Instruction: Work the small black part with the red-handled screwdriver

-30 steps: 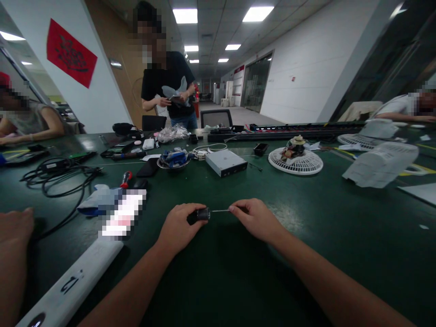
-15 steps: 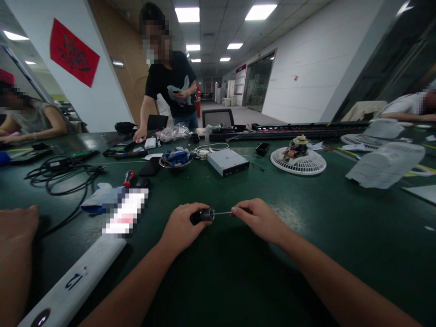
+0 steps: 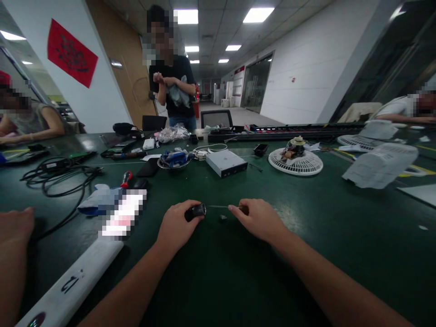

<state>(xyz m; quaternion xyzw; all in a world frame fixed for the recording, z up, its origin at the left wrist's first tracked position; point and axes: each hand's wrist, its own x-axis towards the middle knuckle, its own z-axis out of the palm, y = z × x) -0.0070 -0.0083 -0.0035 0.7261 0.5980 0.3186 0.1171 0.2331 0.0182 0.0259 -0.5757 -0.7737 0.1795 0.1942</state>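
Head view, left hand (image 3: 175, 227) gripping black cylinder (image 3: 195, 211), right hand (image 3: 259, 221) pinching thin rod (image 3: 218, 206)

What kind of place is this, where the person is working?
Probably a repair or teardown workshop inside an office building: a long green table carries a fan grille with a bare motor on it, a disc drive and a screwdriver.

Looks like black plastic with a shiny metal rim on the little cylinder (image 3: 195, 211), bare thin metal for the rod (image 3: 218, 206). Matt, scuffed green table mat (image 3: 323, 227); white plastic fan grille (image 3: 308, 165).
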